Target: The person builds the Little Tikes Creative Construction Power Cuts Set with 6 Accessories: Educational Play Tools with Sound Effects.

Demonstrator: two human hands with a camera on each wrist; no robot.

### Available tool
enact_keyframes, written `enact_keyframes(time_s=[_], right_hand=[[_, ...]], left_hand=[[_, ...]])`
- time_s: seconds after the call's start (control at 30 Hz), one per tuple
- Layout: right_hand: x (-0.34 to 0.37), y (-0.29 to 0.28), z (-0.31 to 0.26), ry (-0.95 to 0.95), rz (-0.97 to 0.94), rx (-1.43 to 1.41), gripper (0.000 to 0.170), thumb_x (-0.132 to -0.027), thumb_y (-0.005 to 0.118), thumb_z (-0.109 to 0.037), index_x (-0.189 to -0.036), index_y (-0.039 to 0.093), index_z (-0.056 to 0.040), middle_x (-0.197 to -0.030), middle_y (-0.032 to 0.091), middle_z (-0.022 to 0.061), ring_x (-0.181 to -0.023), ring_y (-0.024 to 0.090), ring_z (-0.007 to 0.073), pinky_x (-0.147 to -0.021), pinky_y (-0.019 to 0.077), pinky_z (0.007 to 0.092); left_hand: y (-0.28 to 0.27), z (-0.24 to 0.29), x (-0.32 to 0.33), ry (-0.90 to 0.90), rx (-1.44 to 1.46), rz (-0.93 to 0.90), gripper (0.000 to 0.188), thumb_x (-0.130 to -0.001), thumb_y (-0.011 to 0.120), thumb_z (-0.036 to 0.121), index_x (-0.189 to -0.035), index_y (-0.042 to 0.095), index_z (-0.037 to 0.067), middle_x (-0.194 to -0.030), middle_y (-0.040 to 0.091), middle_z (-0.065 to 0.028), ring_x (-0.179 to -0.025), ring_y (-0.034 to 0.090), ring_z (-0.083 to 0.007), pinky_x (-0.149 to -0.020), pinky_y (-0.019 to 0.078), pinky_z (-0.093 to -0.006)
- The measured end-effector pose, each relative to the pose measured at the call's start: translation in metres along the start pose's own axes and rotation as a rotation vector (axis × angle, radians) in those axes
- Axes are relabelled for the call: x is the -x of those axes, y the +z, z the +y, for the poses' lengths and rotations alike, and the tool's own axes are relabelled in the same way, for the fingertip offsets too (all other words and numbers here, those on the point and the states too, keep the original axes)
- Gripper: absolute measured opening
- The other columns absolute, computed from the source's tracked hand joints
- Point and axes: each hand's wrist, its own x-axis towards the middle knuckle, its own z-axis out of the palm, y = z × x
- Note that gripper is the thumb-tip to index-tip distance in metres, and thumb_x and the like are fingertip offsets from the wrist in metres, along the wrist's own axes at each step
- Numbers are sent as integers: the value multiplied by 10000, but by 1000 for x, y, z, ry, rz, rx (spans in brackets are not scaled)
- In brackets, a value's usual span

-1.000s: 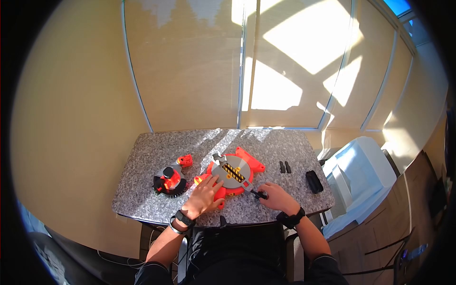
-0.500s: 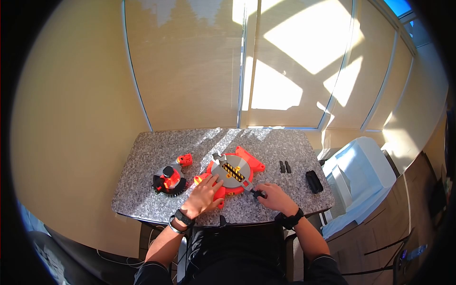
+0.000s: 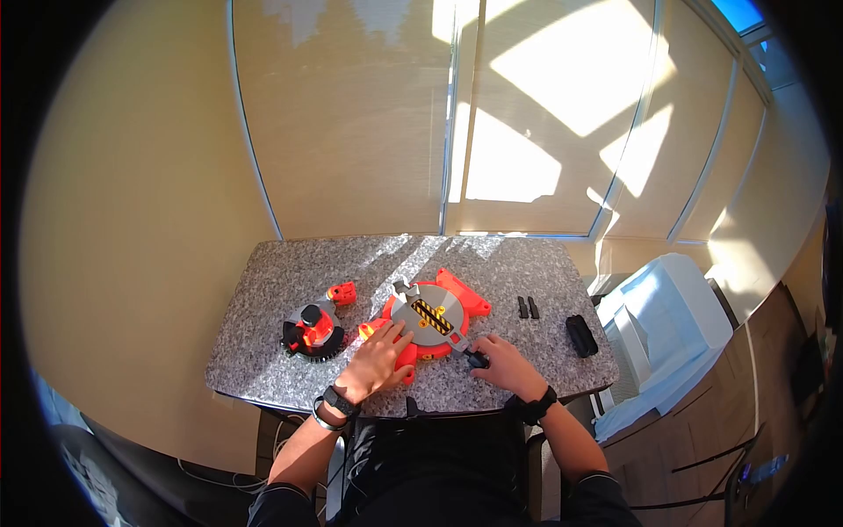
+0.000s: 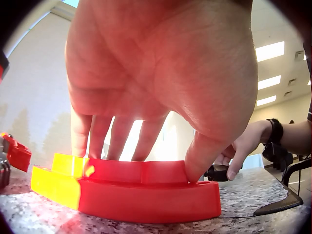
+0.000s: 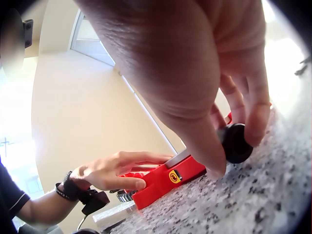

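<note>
A red toy base with a round grey top (image 3: 441, 332) and a black-and-yellow striped patch lies on the speckled table. My left hand (image 3: 373, 364) rests on its near left edge, fingers spread and fairly straight; the left wrist view shows the thumb and fingertips touching the red rim (image 4: 146, 200). At the base's near right side, a grey arm ends in a black knob (image 3: 478, 359). My right hand (image 3: 509, 367) pinches this knob between thumb and fingers; its round black end (image 5: 237, 143) shows in the right wrist view.
A red, black and grey toy part (image 3: 316, 334) stands left of the base. To the right lie two small black pieces (image 3: 528, 307) and a black oblong item (image 3: 580, 336). A chair with a pale blue cover (image 3: 672, 316) stands beyond the table's right edge.
The fingers of my right hand have shifted slightly around the black knob, and the knob looks a little turned. My left hand has stayed in place on the base.
</note>
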Motion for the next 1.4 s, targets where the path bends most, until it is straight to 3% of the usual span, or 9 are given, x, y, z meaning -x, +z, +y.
enact_keyframes(time_s=[0.43,0.53,0.6,0.8,1.4], right_hand=[[-1,-1,-7,55,37,7,331,-846,722,-186,-1115,590,-45,-1031,687,190,-952,672,394,-851,537,460],[-2,1,-6,48,21,0,373,-844,732,-206,-1144,598,-29,-1054,685,201,-974,672,398,-870,536,462],[-3,4,-3,11,14,20,465,-841,731,-213,-1242,582,-28,-1100,670,231,-1019,655,429,-901,524,484],[-3,3,-7,4,1,62,564,-861,714,-213,-1368,536,-41,-1082,656,224,-1003,653,425,-889,527,487],[-3,2,-6,-54,-3,131,534,-860,702,-199,-1344,557,-28,-1002,628,198,-942,656,410,-834,534,483]], left_hand=[[-1,1,0,3,-8,8,659,-894,713,382,-1441,535,60,-1529,449,-211,-1416,442,-373,-1145,427,-452],[0,1,0,-4,0,2,661,-895,717,383,-1443,533,63,-1531,448,-212,-1416,442,-374,-1145,428,-451],[-2,1,0,-5,10,-4,660,-898,718,383,-1445,532,65,-1533,446,-212,-1417,441,-376,-1146,427,-451],[-2,-2,0,7,40,-7,649,-911,712,377,-1451,527,67,-1536,444,-213,-1421,431,-389,-1152,419,-455],[-5,-1,0,-9,52,-72,674,-936,686,394,-1497,477,85,-1579,392,-210,-1470,360,-385,-1190,371,-460]])
